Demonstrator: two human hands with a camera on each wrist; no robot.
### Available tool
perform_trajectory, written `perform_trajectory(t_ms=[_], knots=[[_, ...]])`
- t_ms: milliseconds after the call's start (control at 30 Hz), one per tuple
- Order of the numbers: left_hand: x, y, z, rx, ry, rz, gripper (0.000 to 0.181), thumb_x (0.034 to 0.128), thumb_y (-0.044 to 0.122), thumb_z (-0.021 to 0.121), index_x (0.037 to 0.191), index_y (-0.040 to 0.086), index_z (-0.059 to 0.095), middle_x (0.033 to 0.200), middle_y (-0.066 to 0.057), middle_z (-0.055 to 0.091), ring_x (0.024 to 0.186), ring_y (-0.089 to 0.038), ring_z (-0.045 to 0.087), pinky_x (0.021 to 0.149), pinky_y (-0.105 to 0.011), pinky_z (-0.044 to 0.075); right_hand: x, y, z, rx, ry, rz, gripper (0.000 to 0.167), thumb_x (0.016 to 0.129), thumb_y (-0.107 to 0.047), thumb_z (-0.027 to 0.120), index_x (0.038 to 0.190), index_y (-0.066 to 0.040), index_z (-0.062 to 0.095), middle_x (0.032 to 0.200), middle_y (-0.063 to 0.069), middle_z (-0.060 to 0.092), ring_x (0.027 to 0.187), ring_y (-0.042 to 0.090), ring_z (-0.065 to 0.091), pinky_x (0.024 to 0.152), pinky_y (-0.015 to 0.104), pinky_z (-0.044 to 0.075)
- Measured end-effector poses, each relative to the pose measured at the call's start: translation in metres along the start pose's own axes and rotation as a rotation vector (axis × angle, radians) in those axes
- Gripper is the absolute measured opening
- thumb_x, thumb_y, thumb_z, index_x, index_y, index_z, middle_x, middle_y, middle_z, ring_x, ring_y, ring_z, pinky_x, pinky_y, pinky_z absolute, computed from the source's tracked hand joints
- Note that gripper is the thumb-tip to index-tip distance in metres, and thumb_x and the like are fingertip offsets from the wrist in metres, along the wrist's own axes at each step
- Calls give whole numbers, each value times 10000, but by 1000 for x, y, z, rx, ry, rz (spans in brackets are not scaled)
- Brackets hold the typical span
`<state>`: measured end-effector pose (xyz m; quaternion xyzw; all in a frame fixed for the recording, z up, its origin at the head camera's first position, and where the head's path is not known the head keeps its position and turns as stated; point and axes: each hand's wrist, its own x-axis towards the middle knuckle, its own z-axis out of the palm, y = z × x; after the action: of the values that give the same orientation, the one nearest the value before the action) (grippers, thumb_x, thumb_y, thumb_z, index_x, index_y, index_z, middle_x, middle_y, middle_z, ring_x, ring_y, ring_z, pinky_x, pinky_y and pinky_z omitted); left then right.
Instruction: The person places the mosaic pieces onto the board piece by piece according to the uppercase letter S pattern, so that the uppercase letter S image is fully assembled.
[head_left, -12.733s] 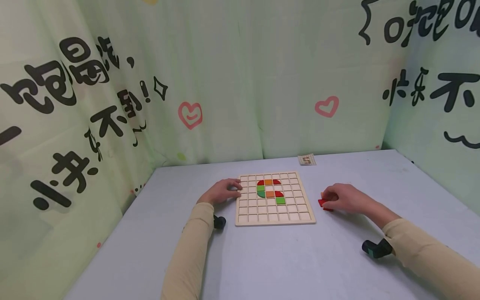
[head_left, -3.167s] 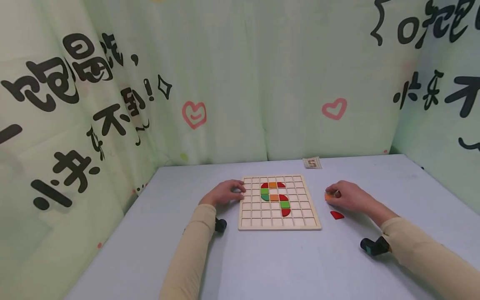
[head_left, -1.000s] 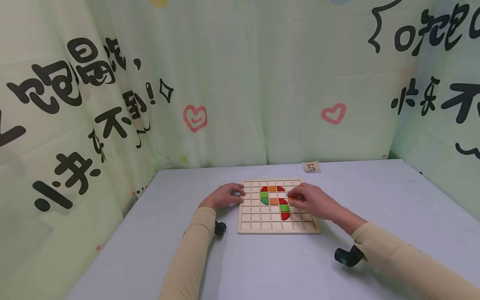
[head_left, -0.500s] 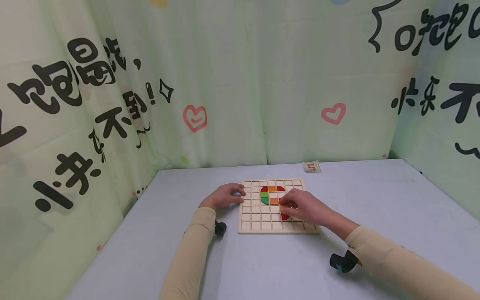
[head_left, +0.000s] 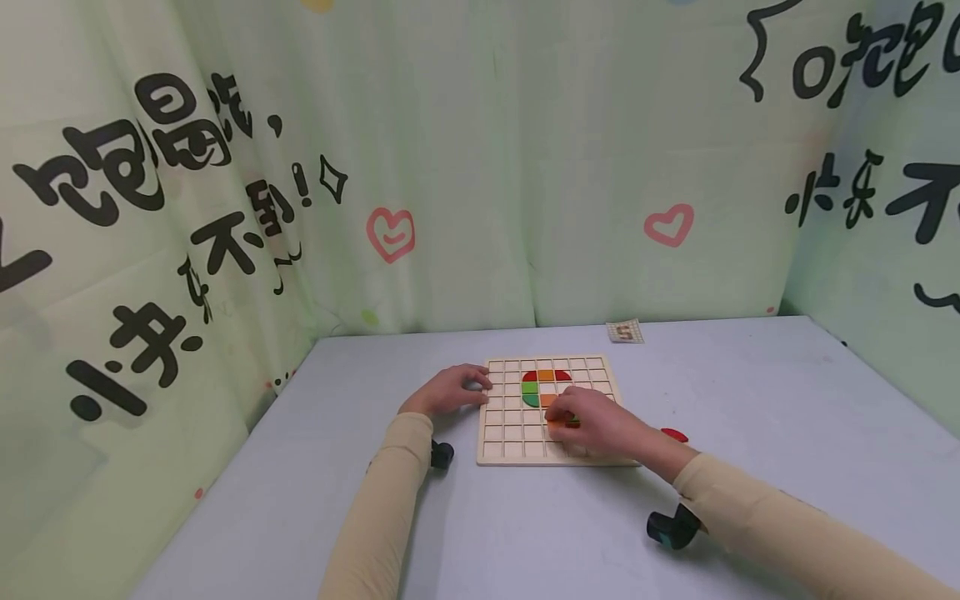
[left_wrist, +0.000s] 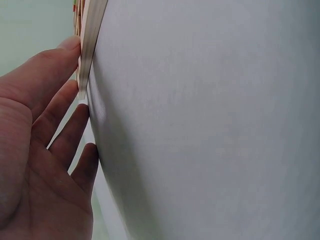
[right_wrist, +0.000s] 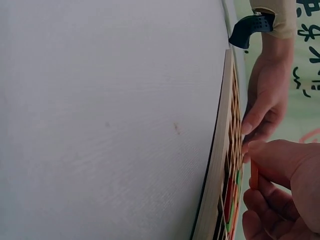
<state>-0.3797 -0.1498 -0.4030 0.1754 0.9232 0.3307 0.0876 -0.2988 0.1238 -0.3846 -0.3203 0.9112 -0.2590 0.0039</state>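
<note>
A wooden grid board (head_left: 510, 442) lies on the table, with red, orange and green tiles set in several of its squares. My left hand (head_left: 450, 388) rests at the board's left edge; in the left wrist view its thumb and extended fingers (left_wrist: 77, 125) touch or lie close to the wooden rim. Over the lower middle of the board, my right hand (head_left: 596, 422) pinches an orange tile (right_wrist: 254, 175) between thumb and fingers, held just above the grid. That hand covers part of the tile pattern, including squares at the lower right.
A red tile (head_left: 675, 435) lies on the table right of the board, partly behind the right forearm. Near the table's back edge is a small printed card (head_left: 625, 332). A pale printed curtain (head_left: 465, 167) hangs behind the table.
A red tile has joined the pattern below the lower green one. My right hand has brought an orange tile from the table leftward over the board. The left hand stays at the edge.
</note>
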Motion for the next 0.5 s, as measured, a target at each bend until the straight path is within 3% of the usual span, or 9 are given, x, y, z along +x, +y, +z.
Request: perform_trajectory(t_ms=[500], knots=[[3,-3,2,0,-3,-11,188,892,181,701,1073,130,711,1432,-30,517,1405,-258,355,1155,-427,272,5,2,11,-65,-13,13,163,867,-151,728,1018,-90,724,893,-54,588,828,129,518,718,276,482]])
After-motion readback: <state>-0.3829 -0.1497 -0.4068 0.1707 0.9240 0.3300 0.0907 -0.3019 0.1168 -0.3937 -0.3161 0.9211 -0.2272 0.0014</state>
